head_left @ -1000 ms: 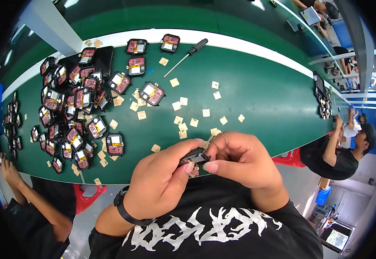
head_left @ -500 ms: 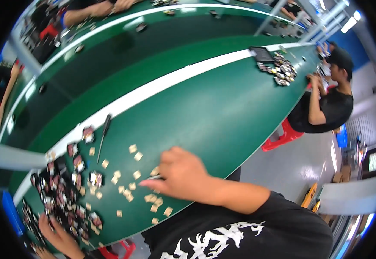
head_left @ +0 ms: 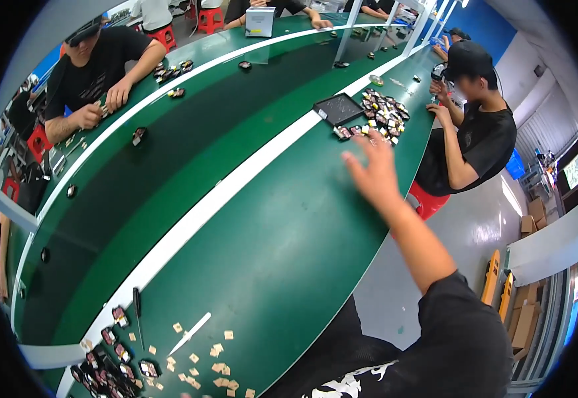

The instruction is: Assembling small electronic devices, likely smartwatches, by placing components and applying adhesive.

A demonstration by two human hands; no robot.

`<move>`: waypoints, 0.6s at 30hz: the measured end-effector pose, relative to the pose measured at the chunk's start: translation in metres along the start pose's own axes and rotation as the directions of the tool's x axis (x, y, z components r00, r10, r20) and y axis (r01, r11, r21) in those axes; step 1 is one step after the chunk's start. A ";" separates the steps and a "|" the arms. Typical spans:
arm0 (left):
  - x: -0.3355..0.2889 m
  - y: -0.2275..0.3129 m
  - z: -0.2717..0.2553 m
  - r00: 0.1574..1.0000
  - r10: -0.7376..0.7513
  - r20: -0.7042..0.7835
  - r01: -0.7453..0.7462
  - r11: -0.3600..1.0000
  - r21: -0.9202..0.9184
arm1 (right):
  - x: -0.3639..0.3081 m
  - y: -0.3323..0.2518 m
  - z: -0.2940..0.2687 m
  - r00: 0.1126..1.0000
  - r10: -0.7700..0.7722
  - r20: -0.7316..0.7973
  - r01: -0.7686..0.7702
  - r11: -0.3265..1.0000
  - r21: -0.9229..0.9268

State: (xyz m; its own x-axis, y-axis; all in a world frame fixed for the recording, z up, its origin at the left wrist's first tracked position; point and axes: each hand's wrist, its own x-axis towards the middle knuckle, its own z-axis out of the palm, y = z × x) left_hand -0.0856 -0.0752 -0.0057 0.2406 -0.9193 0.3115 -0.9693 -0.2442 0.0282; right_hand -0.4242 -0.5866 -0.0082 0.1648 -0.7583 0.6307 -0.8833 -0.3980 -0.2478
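Well, the right hand (head_left: 376, 174) spreads near devices (head_left: 385, 114); shirt (head_left: 464, 338) shows white print (head_left: 347, 387).

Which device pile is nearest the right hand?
The far pile, beside the black tray: the open right hand appears at its edge. The lower-left pile and upper-left pile are well away.

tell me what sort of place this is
Probably an electronics assembly workshop: heaped small black-cased devices and a screwdriver lie on a long green bench, with another person seated at it.
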 end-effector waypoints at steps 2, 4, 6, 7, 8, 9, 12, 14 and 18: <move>0.009 0.022 0.013 0.999 0.003 0.052 -0.002 1.000 -0.030 | 0.035 0.064 0.004 0.995 0.094 -0.046 -0.100 0.979 -0.176; 0.017 0.026 0.019 0.997 0.013 0.079 -0.011 0.999 -0.030 | 0.071 0.102 0.012 0.975 0.224 -0.007 -0.214 0.921 -0.327; 0.026 0.031 0.015 0.979 -0.070 0.193 0.079 0.996 -0.041 | 0.107 0.132 0.020 0.904 0.422 0.069 -0.371 0.853 -0.367; 0.031 0.033 0.008 0.964 -0.090 0.252 0.097 0.995 -0.015 | 0.122 0.144 0.024 0.880 0.464 0.098 -0.393 0.830 -0.396; 0.033 0.033 0.005 0.964 -0.099 0.247 0.106 0.994 -0.013 | 0.137 0.153 0.031 0.855 0.502 0.129 -0.411 0.808 -0.423; 0.031 0.033 0.004 0.948 -0.101 0.302 0.097 0.995 0.026 | 0.148 0.167 0.034 0.823 0.540 0.177 -0.420 0.787 -0.451; 0.038 0.035 0.000 0.904 -0.124 0.409 0.087 0.990 0.108 | 0.177 0.197 0.058 0.760 0.567 0.317 -0.468 0.816 -0.338; 0.039 0.032 -0.004 0.888 -0.097 0.450 0.042 0.991 0.130 | 0.188 0.206 0.065 0.772 0.461 0.437 -0.221 0.840 -0.496; 0.039 0.026 0.008 0.903 -0.062 0.424 0.014 0.993 0.117 | 0.196 0.239 0.079 0.731 0.487 0.478 -0.315 0.862 -0.397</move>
State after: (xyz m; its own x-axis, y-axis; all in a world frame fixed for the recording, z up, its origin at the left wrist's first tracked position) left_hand -0.1011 -0.1199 -0.0008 0.2992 -0.9462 -0.1233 -0.9534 -0.2912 -0.0789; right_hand -0.5681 -0.8714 -0.0021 -0.0997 -0.9950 -0.0108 -0.9876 0.1003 -0.1206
